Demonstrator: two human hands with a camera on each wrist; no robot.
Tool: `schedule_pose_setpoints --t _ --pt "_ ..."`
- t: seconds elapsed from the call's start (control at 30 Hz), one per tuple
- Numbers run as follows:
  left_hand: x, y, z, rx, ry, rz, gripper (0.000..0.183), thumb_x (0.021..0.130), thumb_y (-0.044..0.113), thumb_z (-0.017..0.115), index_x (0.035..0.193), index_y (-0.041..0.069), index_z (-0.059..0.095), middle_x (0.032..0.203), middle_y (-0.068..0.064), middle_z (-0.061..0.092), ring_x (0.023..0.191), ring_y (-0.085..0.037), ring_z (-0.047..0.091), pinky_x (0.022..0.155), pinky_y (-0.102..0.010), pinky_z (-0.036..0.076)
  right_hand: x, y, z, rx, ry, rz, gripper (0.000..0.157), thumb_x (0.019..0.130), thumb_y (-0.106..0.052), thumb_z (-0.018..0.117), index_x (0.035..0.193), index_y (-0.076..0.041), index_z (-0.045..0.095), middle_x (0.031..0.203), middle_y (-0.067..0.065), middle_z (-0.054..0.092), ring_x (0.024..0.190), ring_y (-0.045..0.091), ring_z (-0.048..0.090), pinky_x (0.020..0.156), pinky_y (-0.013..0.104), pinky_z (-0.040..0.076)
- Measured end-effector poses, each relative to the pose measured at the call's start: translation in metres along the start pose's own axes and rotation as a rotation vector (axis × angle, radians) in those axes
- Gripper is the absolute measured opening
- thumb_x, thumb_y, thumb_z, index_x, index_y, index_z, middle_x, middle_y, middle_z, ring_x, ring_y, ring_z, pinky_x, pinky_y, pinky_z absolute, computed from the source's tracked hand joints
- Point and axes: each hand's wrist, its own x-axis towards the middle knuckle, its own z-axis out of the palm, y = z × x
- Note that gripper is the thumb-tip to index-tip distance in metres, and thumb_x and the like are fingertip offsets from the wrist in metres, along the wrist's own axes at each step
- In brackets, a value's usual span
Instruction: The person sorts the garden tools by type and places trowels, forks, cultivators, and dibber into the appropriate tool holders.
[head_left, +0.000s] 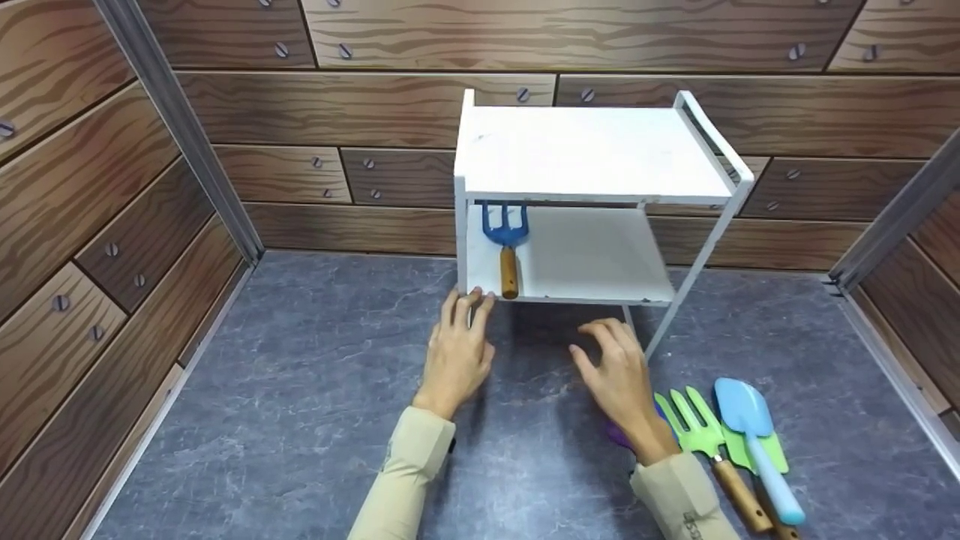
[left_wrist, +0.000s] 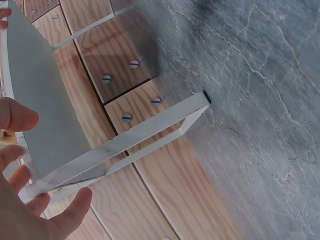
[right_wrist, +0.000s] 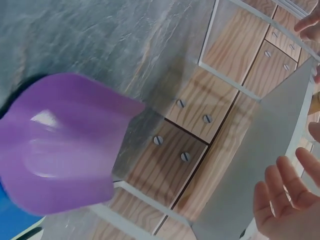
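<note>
A white two-tier shelf unit point(head_left: 585, 150) stands on the floor against the back wall. On its lower shelf point(head_left: 592, 255) lies a blue hand fork point(head_left: 508, 234), tines toward the back, its wooden handle reaching the front edge at the left. My left hand point(head_left: 457, 360) has its fingertips at that front edge by the left post, just beside the handle, holding nothing. In the left wrist view its fingers point(left_wrist: 72, 215) spread around the shelf corner. My right hand point(head_left: 616, 371) hovers before the unit's right side, fingers loosely bent and nothing in them.
At the right on the floor lie a green hand fork point(head_left: 697, 427) with a wooden handle, a light blue trowel point(head_left: 742, 409) and a green blade point(head_left: 776, 450) beneath it. A purple scoop-shaped piece point(right_wrist: 75, 145) sits below my right wrist. Wood-patterned walls point(head_left: 337, 112) enclose the floor.
</note>
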Motion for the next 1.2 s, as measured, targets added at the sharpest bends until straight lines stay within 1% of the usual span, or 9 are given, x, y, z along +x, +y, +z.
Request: schedule_pose_setpoints --t 0.2,0.47,0.63,0.87,1.2 --pt "-0.001 -0.001 -0.001 0.001 -0.018 -0.001 0.065 0.081 0.008 0.075 0.143 0.007 0.054 0.143 -0.013 0.048 0.138 -0.041 0.039 0.09 -0.049 0.056 -0.011 0.004 -0.007 -0.03 0.013 0.026 0.024 0.072 0.005 0.081 0.094 0.003 0.071 0.092 0.014 0.066 0.088 0.036 0.061 0.077 0.05 0.051" --pt "-0.001 -0.001 0.0 0.01 -0.008 0.005 0.065 0.08 0.005 0.074 0.142 0.006 0.054 0.142 -0.014 0.048 0.137 -0.041 0.04 0.087 -0.05 0.058 -0.014 0.005 -0.015 -0.057 -0.018 0.069 0.024 0.072 0.003 0.083 0.094 0.004 0.071 0.093 0.016 0.067 0.086 0.036 0.06 0.075 0.049 0.05" --pt "-0.001 -0.001 0.0 0.002 -0.007 0.005 0.065 0.08 0.005 0.074 0.142 0.007 0.055 0.142 -0.014 0.048 0.137 -0.041 0.04 0.087 -0.05 0.057 -0.019 0.008 -0.018 -0.068 -0.013 0.067 0.025 0.071 0.003 0.083 0.093 0.004 0.07 0.092 0.016 0.066 0.086 0.037 0.06 0.076 0.05 0.05" --pt "-0.001 -0.002 0.001 -0.007 -0.006 0.002 0.065 0.08 0.005 0.073 0.142 0.007 0.054 0.142 -0.014 0.048 0.138 -0.041 0.039 0.09 -0.051 0.056 -0.031 0.01 -0.02 -0.102 -0.03 0.033 0.026 0.07 0.003 0.083 0.092 0.003 0.07 0.09 0.015 0.066 0.084 0.036 0.06 0.072 0.05 0.052" --pt "-0.001 -0.002 0.0 0.002 -0.008 0.01 0.064 0.08 0.005 0.073 0.142 0.007 0.054 0.142 -0.014 0.048 0.138 -0.041 0.039 0.088 -0.051 0.057 -0.041 0.011 -0.028 -0.133 -0.08 0.076 0.026 0.071 0.0 0.083 0.093 0.003 0.07 0.093 0.016 0.066 0.088 0.039 0.061 0.072 0.054 0.052"
